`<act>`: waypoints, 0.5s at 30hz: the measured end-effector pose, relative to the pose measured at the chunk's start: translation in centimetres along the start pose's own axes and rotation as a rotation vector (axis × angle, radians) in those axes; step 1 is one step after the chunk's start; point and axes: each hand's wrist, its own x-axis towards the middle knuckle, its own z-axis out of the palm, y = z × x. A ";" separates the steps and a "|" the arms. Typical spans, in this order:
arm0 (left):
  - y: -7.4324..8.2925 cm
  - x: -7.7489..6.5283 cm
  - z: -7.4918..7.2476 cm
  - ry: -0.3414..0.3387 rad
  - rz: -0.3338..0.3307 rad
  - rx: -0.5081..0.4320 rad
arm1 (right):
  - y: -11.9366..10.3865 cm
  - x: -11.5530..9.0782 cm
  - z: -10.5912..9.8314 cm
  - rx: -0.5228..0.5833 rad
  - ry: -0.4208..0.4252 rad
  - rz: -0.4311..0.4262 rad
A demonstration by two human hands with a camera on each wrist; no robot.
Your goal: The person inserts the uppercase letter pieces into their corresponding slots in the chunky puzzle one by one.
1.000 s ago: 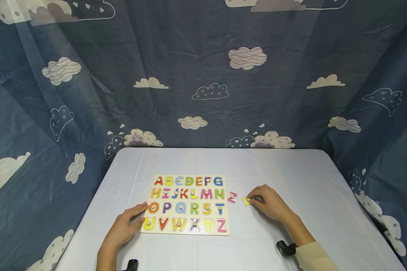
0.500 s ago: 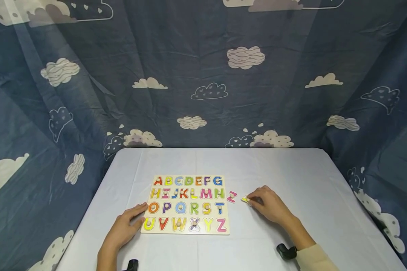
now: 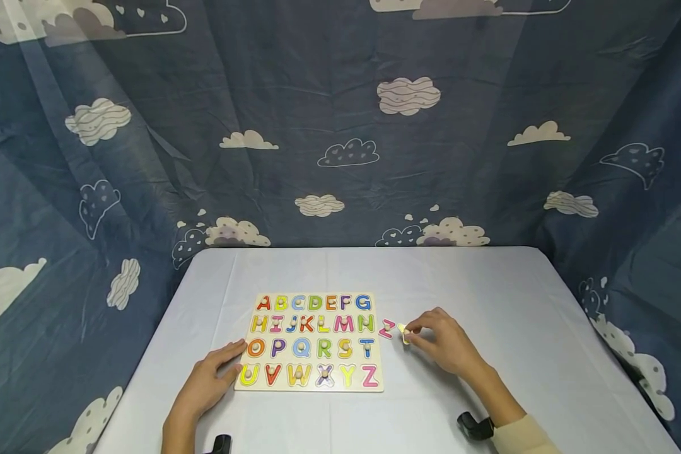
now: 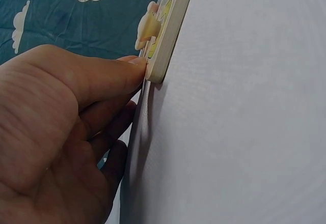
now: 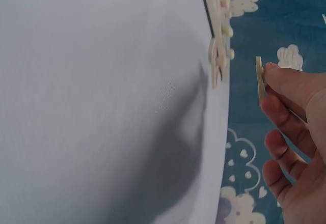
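My right hand (image 3: 449, 340) pinches a yellow letter Y puzzle piece (image 3: 403, 334) by its knob, above the table. In the right wrist view the Y piece (image 5: 260, 80) is seen edge-on between thumb and fingers, its face hidden. A pink letter Z piece (image 3: 386, 328) with a knob lies on the cloth just beside the board's right edge. The wooden alphabet puzzle board (image 3: 312, 389) lies flat, with knobbed letters in its rows; its Y and Z places show no knobs. My left hand (image 3: 207, 377) touches the board's left edge with thumb and index finger, other fingers loosely bent.
A white cloth (image 3: 459, 277) covers the table. Behind and at the sides hangs a dark blue curtain (image 3: 295, 82) with cloud prints. Black wrist devices (image 3: 475, 427) sit on both wrists, the left one partly cut off.
My right hand has moved slightly left, nearer the Z piece, and turned the Y piece from face-up to tilted on edge. The left hand and board keep their places.
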 end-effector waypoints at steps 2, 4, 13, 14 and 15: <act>0.0 0.0 0.0 0.000 0.000 0.001 | -0.6 0.0 0.1 -0.002 0.003 -0.011; 0.0 -0.1 0.0 0.002 0.002 0.004 | -1.2 0.0 0.2 -0.002 0.004 -0.025; 0.1 -0.1 -0.1 -0.001 0.007 0.004 | -4.4 -0.1 1.7 0.026 -0.014 -0.111; 0.1 -0.1 -0.1 -0.002 0.009 0.002 | -4.7 -0.1 2.0 0.029 -0.017 -0.117; 0.1 -0.1 -0.1 -0.003 0.012 0.000 | -5.1 0.0 2.2 0.032 -0.019 -0.123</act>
